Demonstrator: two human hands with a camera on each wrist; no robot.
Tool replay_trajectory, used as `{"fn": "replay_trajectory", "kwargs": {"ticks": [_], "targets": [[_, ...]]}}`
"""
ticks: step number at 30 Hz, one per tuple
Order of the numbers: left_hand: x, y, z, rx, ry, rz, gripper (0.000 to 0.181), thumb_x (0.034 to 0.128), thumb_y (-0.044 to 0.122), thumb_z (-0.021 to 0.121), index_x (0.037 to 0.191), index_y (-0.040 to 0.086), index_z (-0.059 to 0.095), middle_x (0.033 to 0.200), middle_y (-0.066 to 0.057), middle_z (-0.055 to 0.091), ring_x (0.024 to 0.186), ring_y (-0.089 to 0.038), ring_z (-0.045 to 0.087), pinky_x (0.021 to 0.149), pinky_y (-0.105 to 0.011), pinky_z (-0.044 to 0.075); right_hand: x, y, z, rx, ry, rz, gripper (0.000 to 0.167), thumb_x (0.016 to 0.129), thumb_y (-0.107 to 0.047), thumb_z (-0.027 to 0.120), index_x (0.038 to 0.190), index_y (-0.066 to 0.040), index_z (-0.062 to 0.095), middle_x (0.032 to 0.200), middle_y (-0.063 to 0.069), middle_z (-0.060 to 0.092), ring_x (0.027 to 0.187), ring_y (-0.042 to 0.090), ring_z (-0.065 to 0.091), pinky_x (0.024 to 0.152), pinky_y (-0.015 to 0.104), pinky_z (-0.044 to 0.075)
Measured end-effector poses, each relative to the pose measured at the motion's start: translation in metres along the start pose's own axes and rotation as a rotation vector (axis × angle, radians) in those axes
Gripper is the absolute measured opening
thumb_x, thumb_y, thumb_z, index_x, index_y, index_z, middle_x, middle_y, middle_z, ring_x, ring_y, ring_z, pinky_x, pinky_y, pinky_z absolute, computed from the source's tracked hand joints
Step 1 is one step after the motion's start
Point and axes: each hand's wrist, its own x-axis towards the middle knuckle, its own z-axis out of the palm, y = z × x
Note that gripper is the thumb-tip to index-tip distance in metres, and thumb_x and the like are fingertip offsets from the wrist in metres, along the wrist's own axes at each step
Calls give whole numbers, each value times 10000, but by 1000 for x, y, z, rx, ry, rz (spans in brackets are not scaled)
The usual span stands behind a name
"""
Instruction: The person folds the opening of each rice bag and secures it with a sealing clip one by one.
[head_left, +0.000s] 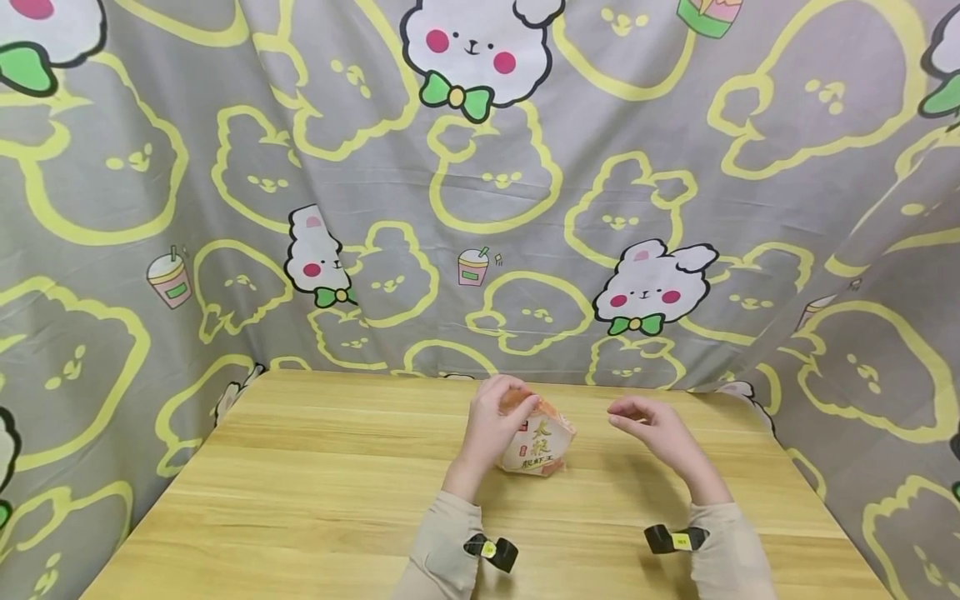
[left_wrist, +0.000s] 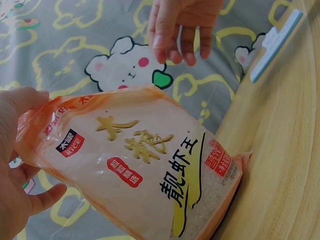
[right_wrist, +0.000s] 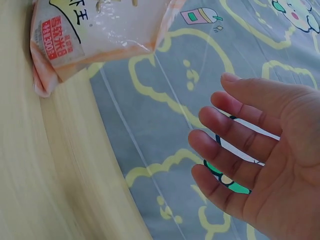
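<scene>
A small bag of rice, pale with orange edges and gold and black lettering, stands tilted on the table. My left hand pinches its top corner. Close up in the left wrist view, the rice bag shows pale grains through its lower part, and the left hand grips the orange top end. To the right of the bag, and apart from it, my right hand hovers over the table. Its fingers are loosely bent with nothing between them, as the right hand also shows in the right wrist view.
A light-blue and white strip-shaped clip lies on the wooden table, visible in the left wrist view. Grey curtain with yellow outlines and white cartoon animals surrounds the table's back and sides. Each wrist carries a black camera strap.
</scene>
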Motion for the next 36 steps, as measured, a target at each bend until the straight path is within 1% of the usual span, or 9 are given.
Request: {"fn": "replay_trajectory", "kwargs": {"ticks": [5,11,19,24,30,36], "targets": [[0,2,-1,-5,-4,-6,133,883,247,724,908,133,661,957,-8,671,984,-172,584,887,-347,485,-7,5,-5,1,17,27,259,935,-291,654,1093,-87,685,1076,87,709,900,-13,580,773,248,492],[0,3,-1,-4,-5,-16,132,879,235,728,909,125,661,962,-14,674,990,-177,584,894,-349,484,-14,10,-11,-46,45,28,273,950,-294,633,1097,-70,682,1090,96,706,911,-53,558,785,266,492],[0,2,-1,-13,-19,-44,144,879,244,727,911,119,662,973,-23,674,1007,-177,583,909,-350,480,-23,15,-17,-81,68,25,229,955,-292,627,1088,-116,689,1124,79,701,920,-54,553,796,256,474],[0,1,0,4,-8,-21,139,879,248,727,909,129,662,967,-12,674,994,-175,585,896,-350,486,-27,20,-18,-87,76,32,240,957,-290,625,1096,-104,688,1133,84,696,913,-57,552,796,257,471],[-1,-1,2,11,0,-4,138,880,249,727,907,131,661,955,-8,676,982,-175,590,889,-348,487,-28,27,-19,-66,87,59,293,966,-292,611,1153,-72,659,1065,70,702,881,-72,544,792,251,458],[0,-1,1,2,-8,-19,150,880,253,726,914,124,658,960,-13,677,1001,-180,590,914,-364,483,-28,32,-19,-39,117,65,312,962,-264,618,1182,-44,639,982,27,688,856,-70,544,775,221,450]]}}
